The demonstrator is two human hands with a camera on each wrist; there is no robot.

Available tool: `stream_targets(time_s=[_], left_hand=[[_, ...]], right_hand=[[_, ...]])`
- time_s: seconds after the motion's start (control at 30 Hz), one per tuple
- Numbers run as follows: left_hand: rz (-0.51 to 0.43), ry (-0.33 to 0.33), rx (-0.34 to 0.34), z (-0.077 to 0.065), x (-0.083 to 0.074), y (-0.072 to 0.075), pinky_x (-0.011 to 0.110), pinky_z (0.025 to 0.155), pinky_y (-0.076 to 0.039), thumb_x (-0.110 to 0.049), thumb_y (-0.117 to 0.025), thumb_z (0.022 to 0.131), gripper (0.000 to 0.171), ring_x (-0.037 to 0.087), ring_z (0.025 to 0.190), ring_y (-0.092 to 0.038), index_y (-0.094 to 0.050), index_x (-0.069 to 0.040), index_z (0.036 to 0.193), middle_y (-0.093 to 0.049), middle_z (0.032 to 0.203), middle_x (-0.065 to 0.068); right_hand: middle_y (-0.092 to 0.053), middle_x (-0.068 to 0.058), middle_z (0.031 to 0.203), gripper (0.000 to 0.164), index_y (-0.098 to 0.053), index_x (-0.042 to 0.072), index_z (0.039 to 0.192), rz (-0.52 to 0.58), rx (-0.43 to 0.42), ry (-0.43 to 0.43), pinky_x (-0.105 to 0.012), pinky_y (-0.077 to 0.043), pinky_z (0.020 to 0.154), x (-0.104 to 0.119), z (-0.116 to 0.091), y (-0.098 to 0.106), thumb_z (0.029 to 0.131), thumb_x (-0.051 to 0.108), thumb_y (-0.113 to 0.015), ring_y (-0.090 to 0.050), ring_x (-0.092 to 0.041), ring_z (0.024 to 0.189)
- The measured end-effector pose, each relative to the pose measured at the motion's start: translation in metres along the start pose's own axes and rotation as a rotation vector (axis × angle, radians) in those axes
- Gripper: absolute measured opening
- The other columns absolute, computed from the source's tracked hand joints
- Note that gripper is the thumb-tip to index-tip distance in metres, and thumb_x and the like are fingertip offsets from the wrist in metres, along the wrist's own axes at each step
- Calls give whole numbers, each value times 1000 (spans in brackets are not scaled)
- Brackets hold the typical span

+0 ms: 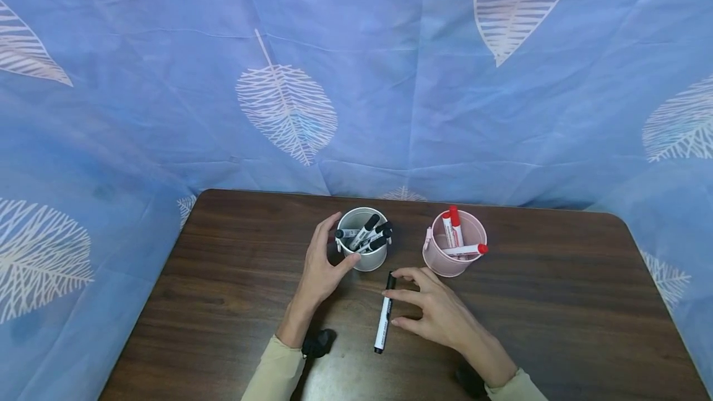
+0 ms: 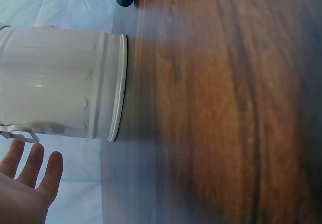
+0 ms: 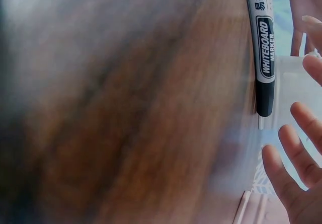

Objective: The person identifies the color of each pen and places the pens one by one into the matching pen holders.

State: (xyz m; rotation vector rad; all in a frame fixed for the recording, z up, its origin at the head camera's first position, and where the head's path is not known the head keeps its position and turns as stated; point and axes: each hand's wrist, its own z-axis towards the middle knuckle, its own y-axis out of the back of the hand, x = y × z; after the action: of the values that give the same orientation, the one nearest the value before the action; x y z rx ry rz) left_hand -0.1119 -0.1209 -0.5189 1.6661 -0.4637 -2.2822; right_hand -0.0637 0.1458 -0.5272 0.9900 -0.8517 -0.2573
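A white whiteboard marker with black cap (image 1: pixel 383 317) lies on the table between the two hands. My right hand (image 1: pixel 440 311) is over its right side, fingers spread and close to the cap end; in the right wrist view a gap shows between the fingertips (image 3: pixel 274 156) and the marker. At the left, a white bucket (image 1: pixel 372 262) holds several black-capped markers (image 1: pixel 364 232). Beside it my left hand (image 1: pixel 323 268) has thumb and fingers spread about its near left side, the fingertips (image 2: pixel 34 153) near the handle hinge; whether they touch it I cannot tell.
A pink bucket (image 1: pixel 437 262) with 3 red-capped markers (image 1: pixel 457 231) stands right of the white one. Both are near the back edge of the dark wooden table (image 1: pixel 557 302). Behind it hangs a blue cloth (image 1: pixel 379 110) with white leaf prints.
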Motion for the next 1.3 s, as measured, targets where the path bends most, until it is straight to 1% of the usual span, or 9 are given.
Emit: stream_targets(time_s=[0.1, 0.2, 0.4, 0.53, 0.73, 0.93, 1.03, 1.13, 1.3], left_hand=[[-4, 3, 2, 0, -1, 0, 50, 100, -44, -24, -82, 83, 83, 18, 127, -48, -37, -27, 152, -46, 146, 1], [-2, -4, 1, 0, -1, 0, 51, 99, -45, -26, -81, 84, 81, 19, 126, -49, -38, -23, 152, -46, 146, 1], [5, -14, -6, 0, 2, 0, 48, 100, -44, -30, -79, 86, 75, 18, 128, -48, -41, -21, 150, -45, 147, -1], [-4, -17, -8, -1, 3, -1, 50, 98, -44, -32, -78, 86, 75, 18, 127, -48, -41, -20, 150, -45, 146, 1], [-10, -27, -17, 1, 4, -2, 52, 97, -45, -30, -79, 86, 75, 20, 127, -48, -42, -17, 150, -46, 146, 2], [-48, 10, -18, 1, 4, -3, 53, 97, -44, -24, -79, 86, 71, 20, 127, -48, -45, -20, 148, -46, 146, 1], [-61, 32, -15, 1, 4, -4, 55, 97, -43, -21, -79, 86, 71, 21, 125, -48, -44, -19, 148, -47, 145, 3], [-71, 39, -14, 1, 0, -5, 59, 97, -42, -15, -78, 86, 72, 26, 125, -48, -43, -13, 148, -47, 144, 10], [-92, 36, -6, 1, -25, 1, 62, 98, -40, -6, -75, 86, 69, 33, 125, -48, -43, -1, 146, -47, 142, 22]], right_hand=[[-55, -3, 135, 48, -73, 30, 122, 5, 0, -2, -43, -49, 85, 0, 0, -1, 77, 40, -85, -49, -21, 121], [-56, -4, 134, 48, -73, 29, 121, -1, 3, 5, -43, -49, 85, 0, 1, -1, 76, 39, -86, -49, -21, 120], [-55, -4, 136, 45, -74, 31, 120, 13, 50, -15, -40, -48, 83, 2, 9, -2, 77, 39, -85, -48, -23, 117], [-55, -4, 137, 43, -75, 31, 118, 26, 77, -38, -39, -47, 83, 3, 10, -3, 77, 39, -85, -48, -22, 116], [-55, -4, 137, 40, -76, 30, 116, 14, 101, -33, -39, -47, 85, 2, 10, -3, 77, 38, -85, -47, -21, 116], [-54, -4, 140, 32, -78, 31, 110, -38, 154, -15, -40, -47, 89, 1, 15, -6, 79, 32, -85, -47, -20, 118], [-55, -4, 139, 32, -79, 31, 109, -53, 153, -14, -39, -47, 88, 1, 15, -6, 78, 31, -86, -48, -20, 116], [-56, -3, 136, 31, -79, 32, 108, -80, 138, -6, -39, -45, 88, 2, 16, -6, 77, 34, -86, -50, -20, 111], [-59, 0, 129, 29, -80, 32, 103, -108, 106, 7, -38, -41, 86, 2, 15, -7, 75, 38, -86, -50, -17, 101]])
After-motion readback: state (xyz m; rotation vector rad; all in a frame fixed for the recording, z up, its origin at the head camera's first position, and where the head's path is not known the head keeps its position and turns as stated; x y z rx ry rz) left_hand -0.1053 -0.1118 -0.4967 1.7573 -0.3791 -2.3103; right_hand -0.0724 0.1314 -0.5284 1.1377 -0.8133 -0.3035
